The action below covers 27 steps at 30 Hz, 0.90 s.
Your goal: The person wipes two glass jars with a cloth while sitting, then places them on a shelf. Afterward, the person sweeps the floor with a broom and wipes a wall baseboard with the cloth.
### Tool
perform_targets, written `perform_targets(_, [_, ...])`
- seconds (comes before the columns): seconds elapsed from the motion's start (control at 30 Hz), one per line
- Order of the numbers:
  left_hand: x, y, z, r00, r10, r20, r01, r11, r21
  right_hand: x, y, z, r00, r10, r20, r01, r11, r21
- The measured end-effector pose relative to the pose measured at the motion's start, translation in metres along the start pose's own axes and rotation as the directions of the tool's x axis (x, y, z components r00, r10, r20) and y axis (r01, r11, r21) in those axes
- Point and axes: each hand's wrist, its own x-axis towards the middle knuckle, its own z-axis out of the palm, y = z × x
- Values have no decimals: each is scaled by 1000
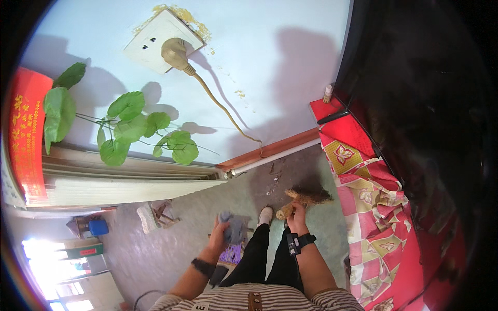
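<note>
In my left hand (221,230) is a crumpled grey-blue cloth (234,229), gripped in front of my left side. My right hand (298,217) is closed around the handle of a short straw hand broom (286,212). The broom's bristles (313,195) spread away from me, low over the floor; whether they touch it I cannot tell. Small pale bits of debris (276,179) lie on the concrete floor (249,194) close to the wall. My shoe (265,215) stands just left of the broom handle.
A bed or table with a red and checked cloth (369,221) runs along my right. Ahead, a plug (175,54) with a hanging cord sits in a wall socket. Artificial leaves (130,128) hang above a white radiator-like panel (132,186). A small folding stool (155,217) stands left.
</note>
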Motion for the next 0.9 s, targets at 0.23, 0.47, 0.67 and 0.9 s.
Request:
perform_targets(0.23, [119, 71, 180, 975, 65, 212, -62, 998, -21, -17, -1, -28, 998, 25, 58, -26, 1000, 16])
perform_targets(0.47, [222, 100, 250, 988, 19, -151, -27, 998, -48, -18, 3, -30, 999, 4, 50, -3, 1000, -8])
perform_targets(0.67, [227, 124, 268, 959, 221, -180, -232, 972, -44, -11, 2, -26, 999, -46, 16, 46, 999, -10])
perform_targets(0.9, [175, 158, 311, 825, 486, -289, -539, 830, -144, -16, -12, -12, 1000, 13, 2, -13, 998, 59])
